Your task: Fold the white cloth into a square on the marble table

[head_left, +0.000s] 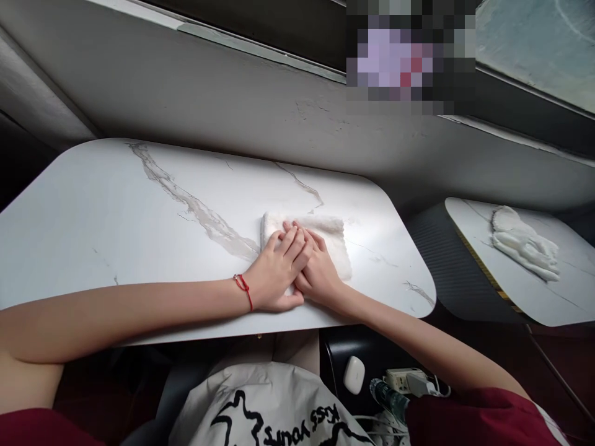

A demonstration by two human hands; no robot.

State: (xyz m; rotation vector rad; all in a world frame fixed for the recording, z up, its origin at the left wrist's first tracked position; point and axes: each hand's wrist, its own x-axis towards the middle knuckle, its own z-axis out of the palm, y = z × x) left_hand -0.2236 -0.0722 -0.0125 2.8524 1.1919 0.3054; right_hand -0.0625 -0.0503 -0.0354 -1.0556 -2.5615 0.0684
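Observation:
A small folded white towel (331,230) lies on the white marble table (139,210), right of centre. Both hands rest flat on it, fingers straight and pointing away. My left hand (277,269) wears a red string bracelet at the wrist and partly overlaps my right hand (318,267). Neither hand grips the towel; they press down on its near half, which is hidden under them.
A second marble table (548,291) at the right carries a crumpled white towel (525,241). Below the table edge are a white bag with black print (269,409), a white case (354,375), a power strip (409,379) and a bottle (389,398). A grey wall runs behind.

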